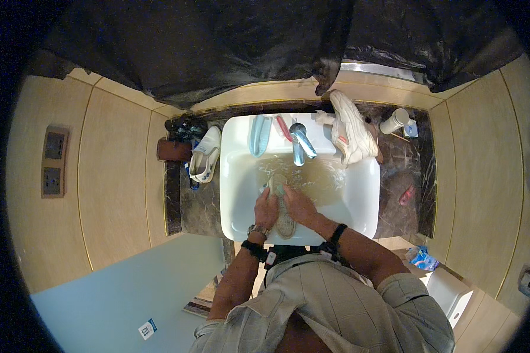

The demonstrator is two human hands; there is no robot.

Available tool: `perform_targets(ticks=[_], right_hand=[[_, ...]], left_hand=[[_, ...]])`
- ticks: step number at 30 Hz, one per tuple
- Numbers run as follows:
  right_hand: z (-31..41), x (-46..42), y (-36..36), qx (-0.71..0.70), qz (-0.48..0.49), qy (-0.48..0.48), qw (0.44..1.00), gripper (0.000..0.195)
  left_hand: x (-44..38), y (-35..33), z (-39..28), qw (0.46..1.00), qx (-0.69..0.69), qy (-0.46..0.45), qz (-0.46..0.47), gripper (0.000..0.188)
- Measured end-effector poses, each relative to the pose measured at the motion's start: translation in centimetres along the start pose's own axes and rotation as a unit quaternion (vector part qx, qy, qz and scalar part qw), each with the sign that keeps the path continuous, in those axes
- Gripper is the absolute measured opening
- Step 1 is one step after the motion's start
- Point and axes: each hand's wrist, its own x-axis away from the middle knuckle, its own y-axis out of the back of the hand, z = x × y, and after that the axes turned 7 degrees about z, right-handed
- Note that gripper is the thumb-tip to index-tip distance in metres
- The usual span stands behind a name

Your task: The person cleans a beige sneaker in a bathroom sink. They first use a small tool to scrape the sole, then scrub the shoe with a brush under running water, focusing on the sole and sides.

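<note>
Over the murky water in a white washbasin (229,212) is a light-coloured shoe (285,225), its patterned sole seemingly facing up. My left hand (266,208) grips its left side. On the other side, my right hand (299,205) presses near the upper part of the shoe, close to a small pale-green thing (280,189) that I cannot identify for certain. The chrome faucet (298,152) stands just beyond both hands. A large cream sneaker (353,128) leans on the basin's back right rim. A light-blue insole-shaped thing (259,136) and a red thing (283,128) lie left of the faucet.
On the dark marble counter (397,172), a white slip-on shoe (205,154) and a brown case (174,150) stand left of the basin. A white cylindrical container (395,121) and a small red item (406,195) are at right. Dark sheeting (229,44) hangs behind.
</note>
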Motion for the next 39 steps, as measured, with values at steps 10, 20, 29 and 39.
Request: perform_targets(ticks=[10,20,29,39], right_hand=[[0.8,-1.8,0.5,0.067,0.027,-0.059,0.996,0.029],[1.4,2.5,0.1,-0.019,0.014,-0.023,0.999,0.036],[-0.2,-3.1,-0.9,0.043,-0.043,-0.012,0.998,0.034],[0.0,-4.1,-1.5,0.119,-0.024,0.002,0.993,0.033]], left_hand=[[0.6,-0.5,0.8,0.998,0.065,-0.001,-0.016,0.05],[0.7,0.4,0.0,0.995,0.091,0.029,0.026,0.05],[0.8,-0.2,1.4,0.994,0.101,-0.024,-0.037,0.039],[0.6,-0.5,2.4,0.996,0.09,-0.01,-0.022,0.042]])
